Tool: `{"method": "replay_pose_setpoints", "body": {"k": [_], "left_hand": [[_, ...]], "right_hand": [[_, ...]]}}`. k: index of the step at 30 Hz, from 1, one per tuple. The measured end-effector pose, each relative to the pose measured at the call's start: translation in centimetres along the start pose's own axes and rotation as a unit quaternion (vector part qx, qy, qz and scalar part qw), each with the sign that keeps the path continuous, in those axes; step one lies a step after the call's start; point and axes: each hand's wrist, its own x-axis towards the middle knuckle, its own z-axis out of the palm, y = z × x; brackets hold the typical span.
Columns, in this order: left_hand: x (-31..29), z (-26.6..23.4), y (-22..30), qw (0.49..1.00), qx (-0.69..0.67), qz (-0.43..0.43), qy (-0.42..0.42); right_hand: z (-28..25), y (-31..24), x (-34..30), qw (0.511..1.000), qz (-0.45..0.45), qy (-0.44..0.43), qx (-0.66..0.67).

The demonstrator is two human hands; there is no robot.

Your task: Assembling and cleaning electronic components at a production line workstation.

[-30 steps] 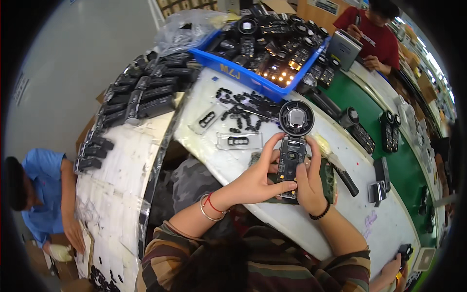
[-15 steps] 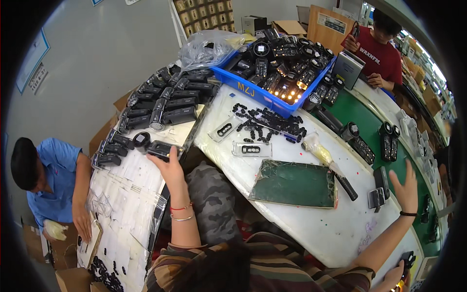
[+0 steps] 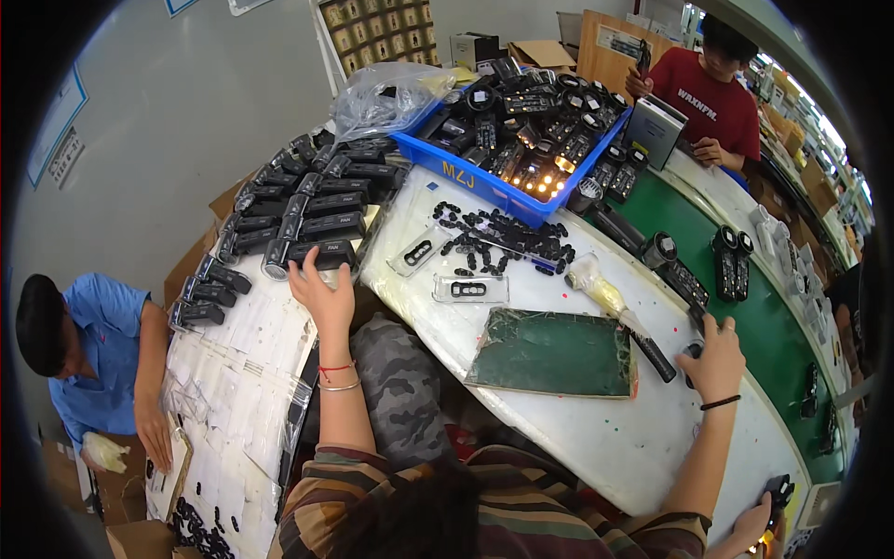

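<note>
Black handheld fans [image 3: 324, 225] with round silvery ends lie in rows on the white-covered table to my left. My left hand [image 3: 323, 296] is open, its fingertips touching the nearest fan [image 3: 321, 252] of the longer row. On the white worktop at right, my right hand [image 3: 718, 359] is closed over a black fan housing [image 3: 690, 355], mostly hidden under the palm and fingers. Between my hands lies a green mat [image 3: 554, 354]. Right of it is a brush [image 3: 659, 358] with a black handle and a plastic-wrapped end.
A blue bin [image 3: 484, 186] of fan bodies, some lit, stands behind small black parts [image 3: 507, 236] and two clear jigs [image 3: 470, 290]. A green conveyor [image 3: 736, 317] carries fans at right. Co-workers in blue [image 3: 102, 326] and red [image 3: 708, 102] flank the tables; another hand [image 3: 756, 526] holds a part lower right.
My left hand has pushed the fan up into line with its row, and its grip has loosened. My right hand has come down and inward onto the black housing.
</note>
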Motion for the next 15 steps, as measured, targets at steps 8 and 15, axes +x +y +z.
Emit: {"method": "replay_pose_setpoints", "body": {"k": [8, 15], "left_hand": [[0.4, -0.5, -0.3, 0.994, 0.007, 0.073, 0.087], [0.9, -0.5, 8.4, 0.978, -0.054, 0.202, 0.019]], "right_hand": [[-2.7, 1.4, 0.6, 0.936, -0.168, -0.084, 0.299], [-1.6, 2.2, 0.8, 0.912, -0.146, -0.156, 0.349]]}}
